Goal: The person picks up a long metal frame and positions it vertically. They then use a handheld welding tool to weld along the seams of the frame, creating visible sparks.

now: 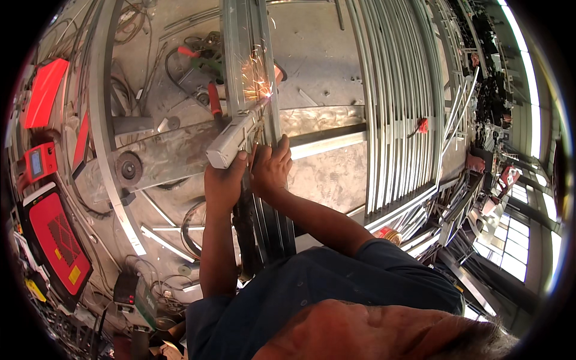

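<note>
My left hand (pixel 224 185) is wrapped round the back end of a grey, boxy welding gun (pixel 229 141). Its narrow nozzle points away from me, and bright orange sparks (pixel 257 84) spray from the tip. The tip meets a long steel channel (pixel 264 36) that runs away from my body. Close beside the gun, on its right, my right hand (pixel 273 168) lies over the channel with curled fingers. Thin lines run from near these fingers toward the tip, but what they grip is hidden.
Several parallel steel tubes (pixel 399 90) form a rack at right. A crossing bar (pixel 327 141) links toward it. Left of the channel are a red-handled tool (pixel 215 99), a round disc (pixel 128 168), a steel frame bar (pixel 103 90), red machine casings (pixel 59 240) and loose cables.
</note>
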Demonstrator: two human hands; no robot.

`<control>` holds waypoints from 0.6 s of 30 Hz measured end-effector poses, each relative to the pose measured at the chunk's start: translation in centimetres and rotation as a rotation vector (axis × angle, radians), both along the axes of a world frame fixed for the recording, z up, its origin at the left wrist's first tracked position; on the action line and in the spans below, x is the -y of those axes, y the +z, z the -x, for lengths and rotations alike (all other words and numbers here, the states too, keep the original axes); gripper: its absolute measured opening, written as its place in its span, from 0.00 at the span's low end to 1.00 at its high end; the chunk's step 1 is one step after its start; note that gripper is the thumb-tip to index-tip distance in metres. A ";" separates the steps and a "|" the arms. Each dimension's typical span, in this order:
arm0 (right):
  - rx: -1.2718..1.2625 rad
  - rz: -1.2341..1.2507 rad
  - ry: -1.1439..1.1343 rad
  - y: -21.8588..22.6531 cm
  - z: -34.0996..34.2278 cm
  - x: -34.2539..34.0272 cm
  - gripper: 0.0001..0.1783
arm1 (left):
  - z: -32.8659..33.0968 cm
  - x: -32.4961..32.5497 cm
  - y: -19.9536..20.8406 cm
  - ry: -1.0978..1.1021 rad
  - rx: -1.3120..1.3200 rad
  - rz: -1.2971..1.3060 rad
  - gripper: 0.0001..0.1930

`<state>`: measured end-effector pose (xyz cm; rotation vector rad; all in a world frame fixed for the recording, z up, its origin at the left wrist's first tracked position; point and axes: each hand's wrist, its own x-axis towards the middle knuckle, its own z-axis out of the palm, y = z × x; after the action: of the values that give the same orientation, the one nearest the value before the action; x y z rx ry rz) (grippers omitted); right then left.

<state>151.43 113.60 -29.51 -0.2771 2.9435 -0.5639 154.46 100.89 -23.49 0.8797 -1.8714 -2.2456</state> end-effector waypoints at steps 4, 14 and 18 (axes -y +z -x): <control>-0.026 -0.009 0.009 -0.4 0.0 -0.1 0.26 | -0.2 -0.1 0.6 -0.005 -0.002 0.056 0.23; -0.029 -0.018 0.021 -0.1 0.0 -0.1 0.24 | -0.6 -0.4 1.7 -0.003 0.043 0.018 0.20; 0.008 0.000 0.041 0.4 0.0 -0.2 0.27 | -0.8 -0.7 1.8 0.030 0.081 -0.006 0.18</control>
<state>151.44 113.81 -29.16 -0.3339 2.9230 -0.5575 155.26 101.60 -21.67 1.0067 -1.8718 -2.2319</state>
